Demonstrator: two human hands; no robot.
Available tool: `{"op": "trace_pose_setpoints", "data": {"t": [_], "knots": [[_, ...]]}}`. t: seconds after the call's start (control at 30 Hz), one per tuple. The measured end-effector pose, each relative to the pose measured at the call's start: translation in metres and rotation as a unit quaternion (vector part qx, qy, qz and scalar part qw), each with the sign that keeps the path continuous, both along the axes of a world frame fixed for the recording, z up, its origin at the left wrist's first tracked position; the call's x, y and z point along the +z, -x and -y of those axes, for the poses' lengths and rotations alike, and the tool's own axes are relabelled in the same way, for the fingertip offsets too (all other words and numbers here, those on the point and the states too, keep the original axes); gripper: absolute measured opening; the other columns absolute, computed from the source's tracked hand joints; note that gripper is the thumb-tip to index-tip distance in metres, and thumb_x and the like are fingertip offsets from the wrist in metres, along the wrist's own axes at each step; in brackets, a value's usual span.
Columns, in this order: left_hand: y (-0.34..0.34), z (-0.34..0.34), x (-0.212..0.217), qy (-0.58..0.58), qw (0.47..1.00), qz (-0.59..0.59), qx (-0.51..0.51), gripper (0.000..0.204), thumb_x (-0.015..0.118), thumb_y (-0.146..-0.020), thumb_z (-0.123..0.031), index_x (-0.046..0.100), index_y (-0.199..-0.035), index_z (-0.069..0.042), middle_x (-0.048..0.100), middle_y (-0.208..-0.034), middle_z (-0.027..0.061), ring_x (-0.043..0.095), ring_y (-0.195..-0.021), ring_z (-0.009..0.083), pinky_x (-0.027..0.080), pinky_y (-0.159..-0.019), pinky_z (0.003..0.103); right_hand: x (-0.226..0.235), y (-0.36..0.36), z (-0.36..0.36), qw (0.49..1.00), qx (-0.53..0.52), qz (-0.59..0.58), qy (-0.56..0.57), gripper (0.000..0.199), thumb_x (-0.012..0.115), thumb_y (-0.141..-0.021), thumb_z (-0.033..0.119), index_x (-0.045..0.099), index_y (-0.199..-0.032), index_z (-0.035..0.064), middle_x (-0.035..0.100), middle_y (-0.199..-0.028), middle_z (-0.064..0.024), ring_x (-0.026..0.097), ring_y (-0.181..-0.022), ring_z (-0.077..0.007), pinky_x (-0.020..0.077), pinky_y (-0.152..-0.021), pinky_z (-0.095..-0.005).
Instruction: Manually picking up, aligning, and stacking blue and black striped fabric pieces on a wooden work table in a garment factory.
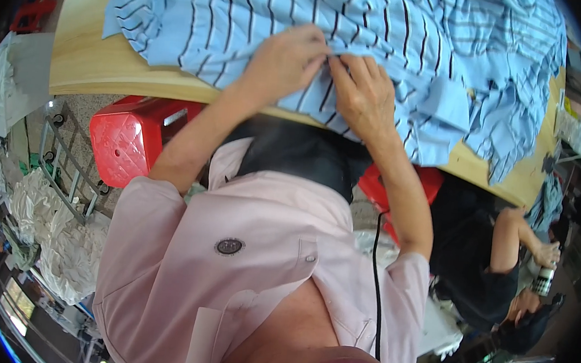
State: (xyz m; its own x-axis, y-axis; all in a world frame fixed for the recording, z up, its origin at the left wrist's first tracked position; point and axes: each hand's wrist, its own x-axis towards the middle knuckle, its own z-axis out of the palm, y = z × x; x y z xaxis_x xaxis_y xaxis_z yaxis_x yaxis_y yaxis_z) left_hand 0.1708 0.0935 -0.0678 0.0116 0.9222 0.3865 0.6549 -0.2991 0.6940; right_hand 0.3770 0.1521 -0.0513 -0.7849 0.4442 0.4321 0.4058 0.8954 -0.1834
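Light blue garments (pixel 209 8) with dark stripes lie in loose folds across the wooden table. At the near side of the cloth, my left hand (pixel 287 60) has its thumb and fingers closed together, slightly blurred. Close beside it, my right hand (pixel 368 95) pinches the striped cloth between thumb and forefinger. The two sets of fingertips nearly meet over one spot of the fabric. Anything small between them is too fine to make out. A plain blue part (pixel 446 105) of the cloth lies to the right of my right hand, near the table edge.
The pale wooden table (pixel 86 63) has its near edge just before me. Red plastic stools stand below, one at the left (pixel 124 143) and one at the right (pixel 428 183). A wheeled metal frame (pixel 63 168) and white cloth (pixel 67 245) are at left. A person in black (pixel 467 259) is at right.
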Motion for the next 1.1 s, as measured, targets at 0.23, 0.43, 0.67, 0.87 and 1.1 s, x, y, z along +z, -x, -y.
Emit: {"op": "trace_pose_setpoints", "data": {"t": [0.23,0.43,0.67,0.87,1.1], "knots": [[-0.021,-0.006,-0.027,0.042,0.996,-0.079,0.031,0.011,0.069,-0.093,-0.010,0.070,-0.100,-0.003,0.068,-0.107,0.0155,0.068,-0.099,0.0372,0.058,-0.083,0.047,-0.013,0.001,0.001,0.997,-0.058,-0.028,0.047,0.022,0.075,-0.088,0.005,0.077,-0.109,0.0045,0.069,-0.093,-0.0100,0.067,-0.084,-0.0294,0.0541,-0.067,-0.0411],[-0.019,0.002,-0.006,0.010,0.999,-0.038,0.024,0.011,0.071,-0.097,-0.010,0.064,-0.101,-0.002,0.063,-0.104,0.0169,0.063,-0.097,0.0410,0.052,-0.083,0.048,-0.014,0.002,0.007,0.997,-0.038,-0.060,0.033,0.019,0.069,-0.081,0.006,0.071,-0.100,0.0044,0.060,-0.085,-0.0076,0.063,-0.079,-0.0277,0.0511,-0.060,-0.0413],[-0.023,0.006,-0.008,0.003,1.000,0.005,0.014,0.010,0.070,-0.095,-0.002,0.069,-0.105,-0.001,0.067,-0.109,0.0172,0.066,-0.102,0.0405,0.054,-0.088,0.046,-0.018,0.003,0.017,0.989,-0.079,-0.121,0.011,0.025,0.070,-0.085,0.008,0.075,-0.109,0.0028,0.067,-0.092,-0.0073,0.065,-0.083,-0.0270,0.0508,-0.069,-0.0400],[-0.018,0.004,-0.015,0.024,0.999,0.020,0.033,0.006,0.068,-0.097,-0.004,0.071,-0.102,-0.002,0.068,-0.106,0.0173,0.067,-0.102,0.0395,0.054,-0.089,0.047,-0.025,-0.002,0.015,0.995,-0.015,-0.084,-0.054,0.027,0.066,-0.083,0.016,0.074,-0.104,0.0022,0.065,-0.093,-0.0048,0.064,-0.087,-0.0228,0.0519,-0.076,-0.0384],[-0.009,-0.002,-0.004,0.000,1.000,-0.029,0.001,0.013,0.070,-0.094,0.002,0.074,-0.107,0.002,0.069,-0.105,0.0183,0.069,-0.098,0.0380,0.055,-0.087,0.045,-0.031,0.005,0.010,0.995,-0.027,-0.086,-0.043,0.020,0.066,-0.083,0.018,0.071,-0.097,0.0036,0.065,-0.092,-0.0080,0.065,-0.094,-0.0257,0.0533,-0.080,-0.0392]]}}
